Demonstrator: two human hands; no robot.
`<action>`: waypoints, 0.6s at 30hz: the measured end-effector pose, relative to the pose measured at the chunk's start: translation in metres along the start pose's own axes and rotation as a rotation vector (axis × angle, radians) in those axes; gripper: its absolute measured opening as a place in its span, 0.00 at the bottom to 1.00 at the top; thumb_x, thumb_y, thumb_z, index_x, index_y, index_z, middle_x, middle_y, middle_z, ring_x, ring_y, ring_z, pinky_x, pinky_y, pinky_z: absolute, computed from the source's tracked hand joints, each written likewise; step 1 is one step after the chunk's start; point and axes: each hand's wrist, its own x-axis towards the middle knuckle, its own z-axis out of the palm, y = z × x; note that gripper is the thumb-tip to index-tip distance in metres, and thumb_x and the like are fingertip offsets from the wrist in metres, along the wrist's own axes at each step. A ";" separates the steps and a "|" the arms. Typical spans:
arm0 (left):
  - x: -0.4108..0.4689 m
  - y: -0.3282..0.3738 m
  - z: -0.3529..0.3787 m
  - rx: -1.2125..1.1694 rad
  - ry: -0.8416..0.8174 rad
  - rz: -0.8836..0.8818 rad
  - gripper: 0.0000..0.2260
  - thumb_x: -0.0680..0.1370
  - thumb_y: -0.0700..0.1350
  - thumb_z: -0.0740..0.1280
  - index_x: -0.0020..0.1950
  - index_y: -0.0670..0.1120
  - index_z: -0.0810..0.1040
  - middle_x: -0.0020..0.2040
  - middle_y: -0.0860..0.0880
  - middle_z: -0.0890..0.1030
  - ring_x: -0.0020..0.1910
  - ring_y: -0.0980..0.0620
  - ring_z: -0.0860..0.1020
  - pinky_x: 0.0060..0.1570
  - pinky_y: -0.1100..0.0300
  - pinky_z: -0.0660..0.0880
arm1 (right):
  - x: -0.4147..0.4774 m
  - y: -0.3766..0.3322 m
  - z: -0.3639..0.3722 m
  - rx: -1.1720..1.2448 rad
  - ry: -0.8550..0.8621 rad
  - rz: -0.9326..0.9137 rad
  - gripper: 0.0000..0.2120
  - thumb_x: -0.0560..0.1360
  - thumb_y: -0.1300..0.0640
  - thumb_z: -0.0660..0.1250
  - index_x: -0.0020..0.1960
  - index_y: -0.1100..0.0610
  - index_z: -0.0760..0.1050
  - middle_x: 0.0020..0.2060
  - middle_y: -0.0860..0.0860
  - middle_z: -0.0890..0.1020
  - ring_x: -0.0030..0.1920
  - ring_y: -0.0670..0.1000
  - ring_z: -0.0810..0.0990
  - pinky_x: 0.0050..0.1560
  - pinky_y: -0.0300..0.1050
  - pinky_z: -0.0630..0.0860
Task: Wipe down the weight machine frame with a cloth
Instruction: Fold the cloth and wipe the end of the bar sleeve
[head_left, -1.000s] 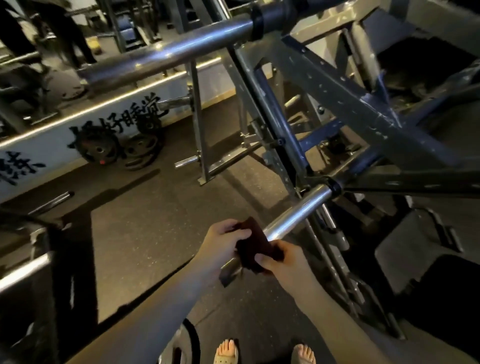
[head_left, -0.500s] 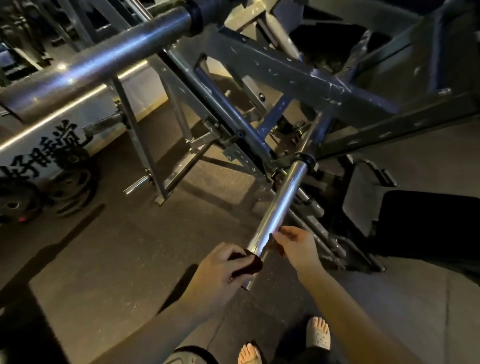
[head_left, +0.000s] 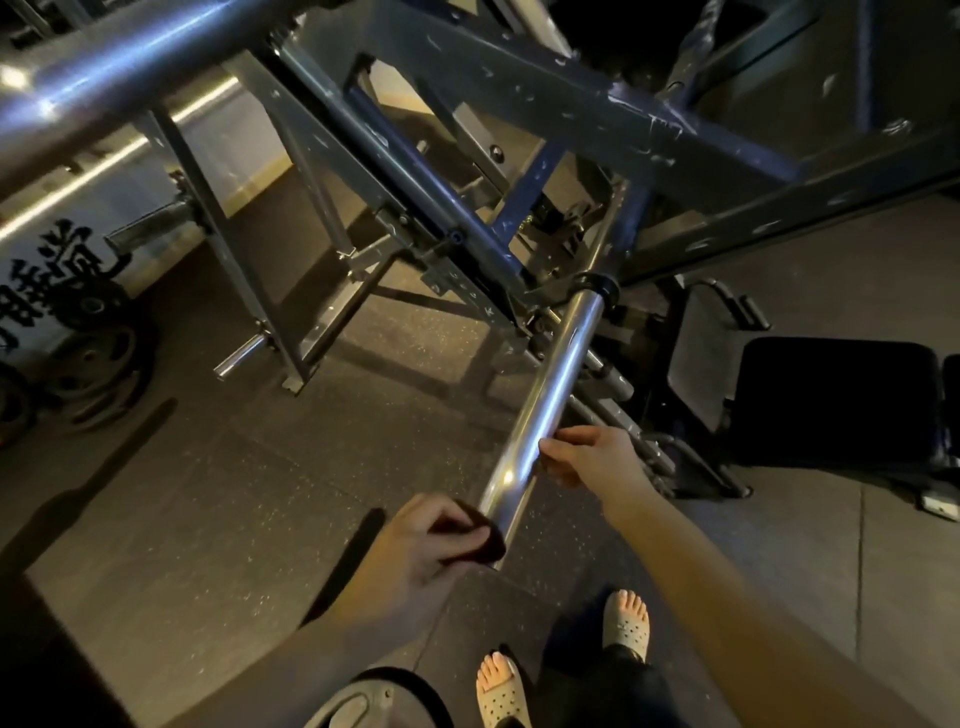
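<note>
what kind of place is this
Most likely a gym: a plate-loaded weight machine frame with a chrome loading sleeve, weight plates stacked by the wall, and speckled rubber flooring.

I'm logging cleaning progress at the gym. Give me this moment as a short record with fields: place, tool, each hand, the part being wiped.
place: gym floor, beside a grey-blue steel weight machine frame
tool: dark brown cloth, bunched at the near end of the bar
left hand: grips the cloth against the bar's end
right hand: fingers touch the bar's side, further up, holding no cloth
part being wiped: shiny chrome loading bar, slanting up to a black collar
nearby: black weight plates by the wall; black padded seat
</note>
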 end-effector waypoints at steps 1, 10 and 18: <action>-0.002 -0.001 -0.001 0.005 -0.027 0.003 0.13 0.79 0.47 0.73 0.63 0.60 0.82 0.58 0.66 0.74 0.62 0.62 0.73 0.60 0.63 0.73 | 0.000 0.000 0.001 0.000 0.007 0.006 0.06 0.76 0.61 0.75 0.52 0.57 0.83 0.43 0.54 0.87 0.44 0.51 0.86 0.44 0.44 0.81; 0.093 -0.006 0.006 -0.126 0.149 -0.104 0.09 0.77 0.42 0.74 0.57 0.49 0.85 0.50 0.56 0.77 0.51 0.59 0.79 0.52 0.66 0.77 | 0.000 0.002 0.000 -0.014 0.000 0.007 0.07 0.75 0.60 0.75 0.53 0.58 0.83 0.44 0.52 0.87 0.46 0.52 0.87 0.51 0.48 0.83; 0.020 -0.014 0.000 -0.008 0.011 -0.062 0.14 0.77 0.46 0.75 0.60 0.60 0.82 0.56 0.66 0.73 0.60 0.63 0.75 0.59 0.61 0.76 | -0.003 -0.003 -0.004 -0.044 -0.032 -0.013 0.05 0.76 0.59 0.74 0.52 0.55 0.82 0.46 0.53 0.86 0.47 0.51 0.86 0.51 0.46 0.82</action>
